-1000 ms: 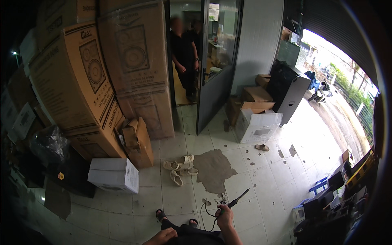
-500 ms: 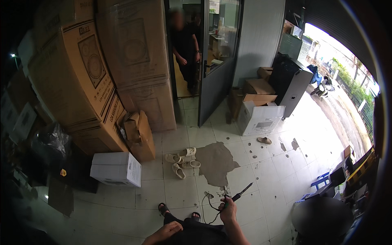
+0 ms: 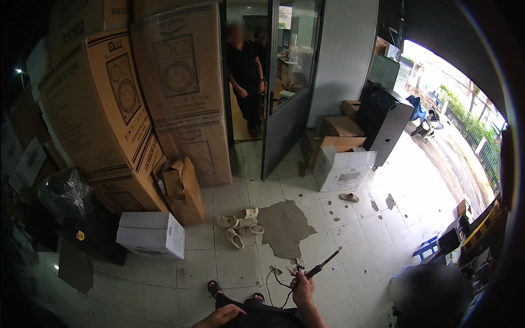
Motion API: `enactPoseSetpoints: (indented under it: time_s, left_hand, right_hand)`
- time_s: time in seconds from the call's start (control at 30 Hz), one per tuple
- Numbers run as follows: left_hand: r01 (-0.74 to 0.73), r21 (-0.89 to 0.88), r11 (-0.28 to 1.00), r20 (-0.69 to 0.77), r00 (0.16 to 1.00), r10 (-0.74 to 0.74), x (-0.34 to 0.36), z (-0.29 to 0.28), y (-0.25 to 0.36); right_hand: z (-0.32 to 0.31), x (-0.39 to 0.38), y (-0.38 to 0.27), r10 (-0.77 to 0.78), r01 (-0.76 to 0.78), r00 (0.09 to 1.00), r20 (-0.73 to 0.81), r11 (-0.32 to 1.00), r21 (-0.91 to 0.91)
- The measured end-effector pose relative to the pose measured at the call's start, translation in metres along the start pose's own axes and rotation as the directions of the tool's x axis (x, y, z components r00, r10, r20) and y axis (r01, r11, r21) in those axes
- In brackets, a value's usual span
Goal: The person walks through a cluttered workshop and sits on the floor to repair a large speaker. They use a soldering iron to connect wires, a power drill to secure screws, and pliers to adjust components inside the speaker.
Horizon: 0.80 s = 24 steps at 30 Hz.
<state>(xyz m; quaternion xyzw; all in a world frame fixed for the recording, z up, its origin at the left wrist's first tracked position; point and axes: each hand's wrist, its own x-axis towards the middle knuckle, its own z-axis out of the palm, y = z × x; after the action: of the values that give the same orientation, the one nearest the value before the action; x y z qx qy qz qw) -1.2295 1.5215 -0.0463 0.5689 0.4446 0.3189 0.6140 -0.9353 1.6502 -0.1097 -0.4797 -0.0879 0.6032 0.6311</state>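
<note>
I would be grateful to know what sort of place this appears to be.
Probably a stockroom or repair workshop, perhaps for speakers: tall cartons picturing speakers stand stacked at the left, a raised roller shutter is at the right, and the right hand holds what looks like a soldering iron.

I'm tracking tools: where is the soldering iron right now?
In the head view, the soldering iron is low, right of centre, held in the right hand, below and right of the brown floor patch.

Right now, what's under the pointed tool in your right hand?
Pale floor tiles show beneath the pointed tool. The right hand hides part of its grip and whatever lies behind.
</note>
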Motion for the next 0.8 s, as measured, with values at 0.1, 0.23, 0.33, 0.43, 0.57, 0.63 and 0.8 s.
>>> enactPoseSetpoints:
  time_s: [0.1, 0.23, 0.33, 0.43, 0.57, 0.63, 0.8]
  left_hand:
    - [-0.002, 0.028, 1.0, 0.039, 0.999, 0.001, 0.003, 0.002, -0.024]
    - [-0.007, 0.047, 0.999, 0.05, 0.999, 0.005, 0.001, 0.003, -0.021]
    - [-0.037, 0.087, 0.996, 0.055, 0.998, 0.032, 0.01, 0.003, -0.029]
    - [-0.055, 0.078, 0.995, 0.036, 0.998, 0.052, 0.004, 0.002, -0.032]
    - [-0.031, 0.047, 0.998, 0.025, 0.999, 0.03, 0.004, 0.003, 0.0]
    - [-0.048, 0.073, 0.996, -0.006, 0.999, 0.049, 0.006, 0.003, 0.004]
    - [0.179, 0.12, 0.976, 0.05, 0.981, -0.186, 0.008, -0.01, -0.007]
  right_hand:
    - [0.0, 0.002, 0.003, -0.009, 0.009, 1.0, 0.0, 1.0, 0.022]
    - [-0.005, -0.002, 0.003, -0.022, 0.022, 1.0, 0.012, 1.0, 0.001]
    - [-0.005, 0.003, 0.001, -0.035, 0.035, 0.999, 0.041, 0.999, -0.011]
    - [-0.006, -0.001, 0.003, 0.006, -0.006, 1.0, 0.03, 1.0, -0.014]
    - [-0.004, -0.004, 0.0, 0.007, -0.006, 1.0, 0.014, 1.0, -0.012]
    - [-0.004, -0.002, -0.001, 0.015, -0.015, 1.0, 0.0, 1.0, -0.01]
    - [-0.002, -0.001, -0.002, 0.014, -0.014, 1.0, 0.015, 1.0, 0.001]
